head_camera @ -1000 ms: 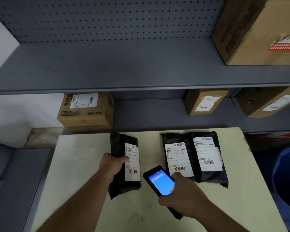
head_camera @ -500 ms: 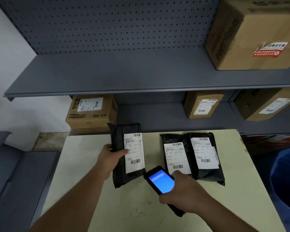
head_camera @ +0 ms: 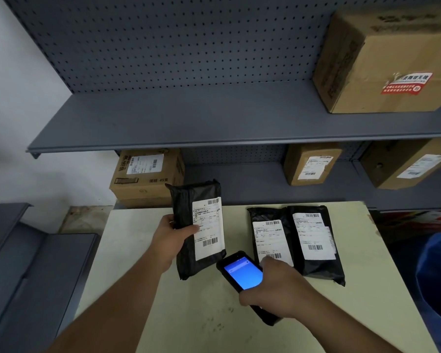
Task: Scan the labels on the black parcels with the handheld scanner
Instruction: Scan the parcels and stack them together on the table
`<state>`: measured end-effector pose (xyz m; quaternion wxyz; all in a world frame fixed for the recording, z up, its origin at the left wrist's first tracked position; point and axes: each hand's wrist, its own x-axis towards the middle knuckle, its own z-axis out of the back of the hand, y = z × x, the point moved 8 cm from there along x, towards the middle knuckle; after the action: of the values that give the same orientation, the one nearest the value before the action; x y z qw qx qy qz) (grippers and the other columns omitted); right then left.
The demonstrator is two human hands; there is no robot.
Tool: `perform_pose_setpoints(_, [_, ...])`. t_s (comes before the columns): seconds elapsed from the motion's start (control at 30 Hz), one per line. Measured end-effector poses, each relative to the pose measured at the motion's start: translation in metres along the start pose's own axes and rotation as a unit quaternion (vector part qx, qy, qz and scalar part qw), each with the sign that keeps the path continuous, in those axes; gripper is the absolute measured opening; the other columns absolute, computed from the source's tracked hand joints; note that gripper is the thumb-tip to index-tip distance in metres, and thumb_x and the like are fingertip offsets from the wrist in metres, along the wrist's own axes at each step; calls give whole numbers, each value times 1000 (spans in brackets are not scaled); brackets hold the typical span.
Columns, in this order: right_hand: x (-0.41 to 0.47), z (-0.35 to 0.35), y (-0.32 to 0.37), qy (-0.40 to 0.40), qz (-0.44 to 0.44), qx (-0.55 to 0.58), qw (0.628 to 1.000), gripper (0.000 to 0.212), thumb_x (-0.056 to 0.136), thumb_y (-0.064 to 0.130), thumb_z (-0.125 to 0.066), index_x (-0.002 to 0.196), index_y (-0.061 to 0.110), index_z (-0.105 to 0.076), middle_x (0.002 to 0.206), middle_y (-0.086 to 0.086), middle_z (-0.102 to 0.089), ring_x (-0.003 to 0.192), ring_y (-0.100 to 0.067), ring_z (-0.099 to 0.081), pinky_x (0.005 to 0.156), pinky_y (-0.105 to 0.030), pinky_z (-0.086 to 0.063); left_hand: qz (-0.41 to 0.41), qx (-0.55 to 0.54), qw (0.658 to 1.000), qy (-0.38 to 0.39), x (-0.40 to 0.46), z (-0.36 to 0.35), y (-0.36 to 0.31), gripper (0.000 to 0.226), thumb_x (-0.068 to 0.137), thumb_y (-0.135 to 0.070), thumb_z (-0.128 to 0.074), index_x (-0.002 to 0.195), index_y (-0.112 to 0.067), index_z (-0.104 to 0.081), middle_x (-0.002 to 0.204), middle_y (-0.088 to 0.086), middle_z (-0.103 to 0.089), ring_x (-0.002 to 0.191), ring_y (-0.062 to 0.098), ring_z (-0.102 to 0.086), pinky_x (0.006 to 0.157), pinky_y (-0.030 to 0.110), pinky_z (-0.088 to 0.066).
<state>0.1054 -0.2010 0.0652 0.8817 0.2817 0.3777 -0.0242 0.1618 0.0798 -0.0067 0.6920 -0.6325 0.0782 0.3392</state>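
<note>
Fingers (head_camera: pixel 192 229) wrap parcel (head_camera: pixel 186 225); right hand (head_camera: pixel 278 289) grips scanner (head_camera: pixel 242 273), base hidden; label text illegible

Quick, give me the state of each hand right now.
Left hand: closed on a black parcel, held tilted up off the table.
Right hand: closed around the handheld scanner, screen lit.

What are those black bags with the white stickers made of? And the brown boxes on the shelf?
The black parcel held in the left hand looks like thin plastic film: it wrinkles and shines slightly. Its white label seems to be matte paper, printed with barcodes. The big box on the shelf looks like brown cardboard, dull, with creased edges.
</note>
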Motion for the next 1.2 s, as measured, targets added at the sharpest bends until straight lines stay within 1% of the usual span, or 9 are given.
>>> perform_pose_setpoints(0.13, [0,-3,1,1,0,-1,1000,51,63,53,-79,95,24,-52,100,7,-61,90,-14,-64,66,-29,-46,-4,1,1000,-4,0,3,-1,59,81,-12,-88,128,-18,-52,121,4,-71,108,28,-72,93,44,-58])
perform_pose_setpoints(0.27, [0,-6,2,5,-1,-5,1000,53,63,53,-79,98,24,-52,101,6,-62,90,-14,-63,67,-29,-47,-6,14,1000,-10,2,5,-2,65,78,-15,-89,133,-13,-54,124,6,-72,109,29,-72,99,49,-58])
perform_pose_setpoints(0.43, [2,-9,0,7,0,-9,1000,53,62,50,-81,98,24,-52,101,6,-62,92,-14,-65,67,-28,-49,3,11,1000,-10,3,4,2,68,79,-15,-89,136,-14,-52,125,6,-72,109,29,-72,100,52,-58])
perform_pose_setpoints(0.67, [4,-9,-1,9,1,-13,1000,53,64,49,-81,102,23,-53,102,7,-61,94,-13,-64,69,-28,-49,7,12,1000,-6,5,2,4,67,81,-14,-88,137,-14,-51,124,5,-71,108,28,-71,95,47,-58])
perform_pose_setpoints(0.83, [6,-8,-1,11,1,-9,1000,53,64,49,-81,102,24,-53,103,7,-61,95,-14,-66,72,-29,-51,4,10,1000,-5,7,-1,2,61,83,-12,-87,132,-15,-51,118,3,-69,99,22,-70,85,39,-55])
perform_pose_setpoints(0.93, [7,-5,-3,7,4,-3,1000,48,65,47,-82,95,27,-50,101,8,-61,93,-14,-66,69,-28,-50,3,13,1000,-3,8,-4,0,58,83,-12,-86,129,-17,-50,116,2,-69,99,23,-69,87,41,-55])
perform_pose_setpoints(1.07, [10,-2,-6,4,2,2,1000,51,63,48,-82,98,25,-52,101,7,-61,93,-14,-67,75,-32,-56,4,20,1000,-4,10,-8,1,57,83,-14,-87,127,-18,-51,116,2,-69,101,24,-70,88,42,-56])
perform_pose_setpoints(1.13, [11,-1,-10,1,-2,7,1000,53,63,48,-81,100,23,-53,101,7,-62,92,-14,-68,76,-32,-57,3,24,1000,-6,11,-11,1,57,82,-14,-87,127,-17,-51,110,-2,-69,97,20,-70,81,37,-56])
perform_pose_setpoints(1.2, [11,2,-14,-2,-6,9,1000,52,64,48,-81,101,23,-54,101,7,-62,92,-14,-67,72,-30,-54,2,23,1000,-5,11,-16,1,55,83,-13,-87,124,-18,-51,104,-5,-69,93,16,-69,72,32,-53])
